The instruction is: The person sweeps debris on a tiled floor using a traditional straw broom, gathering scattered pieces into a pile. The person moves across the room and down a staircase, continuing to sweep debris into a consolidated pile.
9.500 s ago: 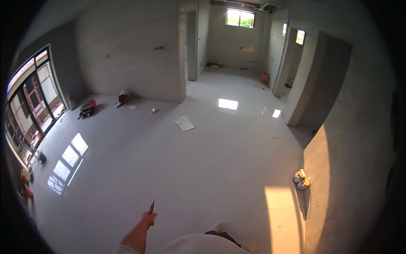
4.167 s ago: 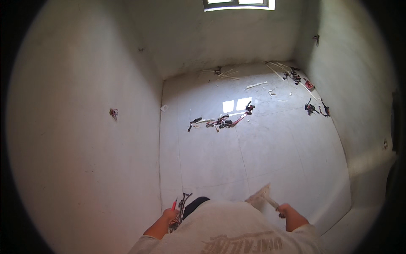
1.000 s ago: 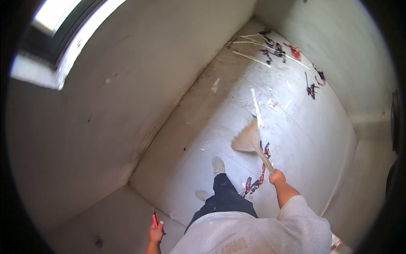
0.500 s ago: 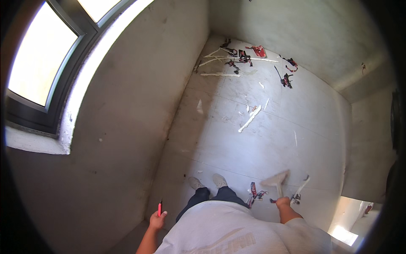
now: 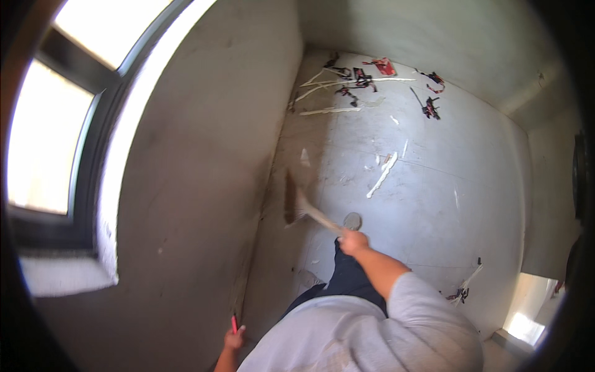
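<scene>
My right hand [image 5: 354, 242] is closed round the pale handle of a hand broom [image 5: 317, 217]. Its brown bristle head, smeared by motion, is over the floor beside the left wall. Low in the picture, my left hand [image 5: 234, 338] grips a slim red-handled tool [image 5: 234, 322], too small to name; its narrow end points up along the wall. Past the broom a white, rough strip [image 5: 382, 176] lies on the floor among small white scraps.
Dark and red tangled scraps [image 5: 359, 77], long pale strips [image 5: 331, 111] and a red flat piece [image 5: 384, 66] lie at the far wall. More scraps [image 5: 460, 292] are at my right. A window [image 5: 56, 130] is set in the left wall [image 5: 186, 149].
My right hand has swung the broom from my right side across to the left wall. One foot has stepped forward. My left hand still holds the red-handled tool, slightly lower in the picture.
</scene>
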The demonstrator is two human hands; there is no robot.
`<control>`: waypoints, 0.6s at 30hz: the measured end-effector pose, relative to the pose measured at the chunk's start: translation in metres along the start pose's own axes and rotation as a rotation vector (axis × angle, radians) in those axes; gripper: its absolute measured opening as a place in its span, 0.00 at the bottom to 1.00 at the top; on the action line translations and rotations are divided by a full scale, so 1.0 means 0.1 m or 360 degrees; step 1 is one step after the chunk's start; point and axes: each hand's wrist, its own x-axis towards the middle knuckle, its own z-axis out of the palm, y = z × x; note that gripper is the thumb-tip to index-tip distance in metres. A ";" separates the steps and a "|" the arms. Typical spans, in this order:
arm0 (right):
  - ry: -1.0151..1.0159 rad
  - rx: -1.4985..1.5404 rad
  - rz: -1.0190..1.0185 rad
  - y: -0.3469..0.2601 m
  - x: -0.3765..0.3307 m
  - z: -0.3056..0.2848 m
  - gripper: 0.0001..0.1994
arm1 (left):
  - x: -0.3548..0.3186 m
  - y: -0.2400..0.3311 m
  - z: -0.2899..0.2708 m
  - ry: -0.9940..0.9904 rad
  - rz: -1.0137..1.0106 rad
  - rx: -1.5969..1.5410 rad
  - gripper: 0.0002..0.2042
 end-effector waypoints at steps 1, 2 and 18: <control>-0.0009 0.0065 -0.0047 -0.16 0.23 -0.07 0.16 | -0.02 0.04 0.05 0.0016 -0.0135 -0.0176 0.14; -0.0041 -0.0042 -0.0083 -0.24 0.56 -0.08 0.16 | -0.19 0.22 0.03 0.0036 -0.0274 -0.0348 0.13; 0.0124 0.0119 0.1261 3.60 0.36 -1.84 0.22 | 0.01 4.68 1.13 -0.0366 0.0185 0.0201 0.11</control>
